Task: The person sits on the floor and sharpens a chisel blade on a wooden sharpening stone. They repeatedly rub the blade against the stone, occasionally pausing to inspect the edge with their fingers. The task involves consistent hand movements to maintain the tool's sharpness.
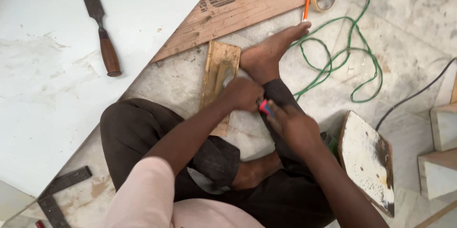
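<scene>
Both hands meet over the small red/blue tool point(264, 107), just right of the wooden block's point(219, 78) near end. Left hand point(243, 94) is curled tight round the tool's upper end, knuckles up, touching the block's right edge. Right hand point(293, 124) closes on the lower end from the near-right; fingers hide most of it, so exact hold can't tell. Tool's long axis looks diagonal, far-left to near-right, roughly square to the block's length. Left hand is nearer the block. Bare foot point(266, 52) sits just beyond the block's far-right corner; chisel point(101, 27) well left, green cable point(342, 52) right.
</scene>
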